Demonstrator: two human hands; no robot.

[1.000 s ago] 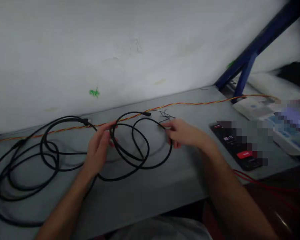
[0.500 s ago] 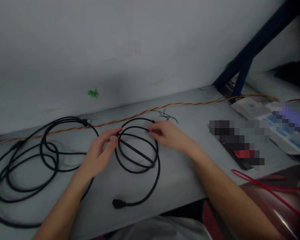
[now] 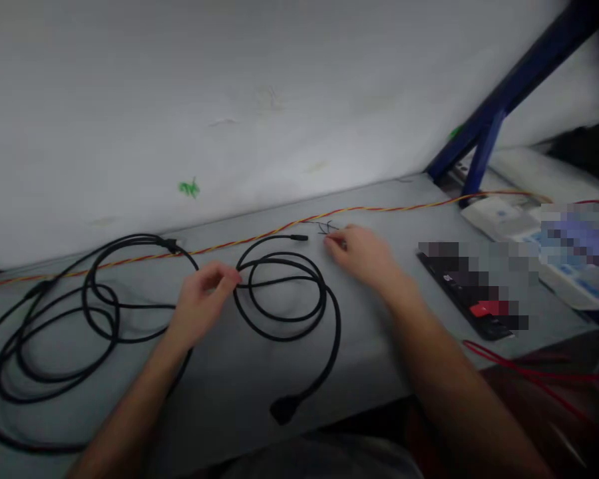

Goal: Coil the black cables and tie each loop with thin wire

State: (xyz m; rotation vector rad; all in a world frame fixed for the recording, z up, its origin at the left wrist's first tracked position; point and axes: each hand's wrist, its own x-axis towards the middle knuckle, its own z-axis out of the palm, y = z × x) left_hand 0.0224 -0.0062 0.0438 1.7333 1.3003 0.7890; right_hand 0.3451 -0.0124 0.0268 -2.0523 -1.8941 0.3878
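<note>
A black cable (image 3: 285, 339) lies in a loose round coil on the table. My left hand (image 3: 204, 293) pinches the coil at its left side, thumb against fingers. One end of the cable, with a slim connector (image 3: 299, 237), points right behind the loops. The other end curves toward the front edge and carries a bulky plug (image 3: 284, 409). My right hand (image 3: 362, 256) is at several thin black ties (image 3: 328, 227), fingers curled together over their right part. Whether a tie is between those fingertips is hidden.
More black cable (image 3: 100, 326) lies in loops at the left. A twisted red and yellow wire (image 3: 369, 209) runs along the wall. At the right are a blurred dark flat object (image 3: 442, 273), a red cord (image 3: 509, 364), a white device (image 3: 499, 211) and a blue metal post (image 3: 479, 156).
My right hand has left the coil and moved right to the thin ties. The coil's loops and bulky plug have shifted right, while my left hand stays at the coil's left side.
</note>
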